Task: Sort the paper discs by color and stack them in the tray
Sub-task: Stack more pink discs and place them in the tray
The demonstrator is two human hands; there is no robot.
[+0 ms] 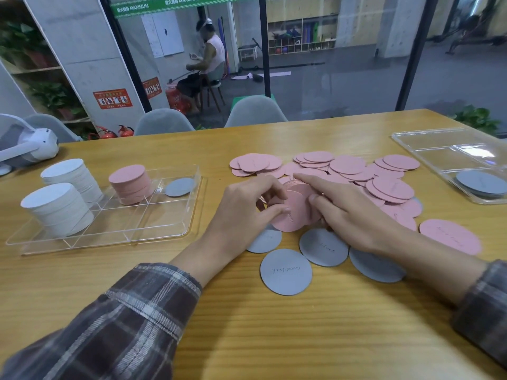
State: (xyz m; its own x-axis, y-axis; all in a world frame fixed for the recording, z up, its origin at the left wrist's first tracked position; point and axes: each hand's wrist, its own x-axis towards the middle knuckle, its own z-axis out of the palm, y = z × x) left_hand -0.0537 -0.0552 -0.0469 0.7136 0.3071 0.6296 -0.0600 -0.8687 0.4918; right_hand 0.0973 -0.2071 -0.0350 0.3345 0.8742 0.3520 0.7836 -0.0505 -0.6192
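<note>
Tray (pixel 153 215): holds two white stacks (pixel 59 209), one pink stack (pixel 131 185) and one grey disc (pixel 179 187).
Loose pink discs (pixel 348 165): a wide unsorted scatter on the table (pixel 301 325); much remains, I judge.
Hands: left hand (pixel 244 207) and right hand (pixel 354 212) together grip a pink bundle (pixel 295 207).
Grey discs (pixel 286 271): four loose by the wrists.

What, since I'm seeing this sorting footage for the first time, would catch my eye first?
The left hand and right hand grip a bundle of pink discs at the centre of the table, with a loose pink heap spread behind them. On the left, a clear tray holds two tall white stacks and a pink stack; grey discs lie nearest the camera.
</note>
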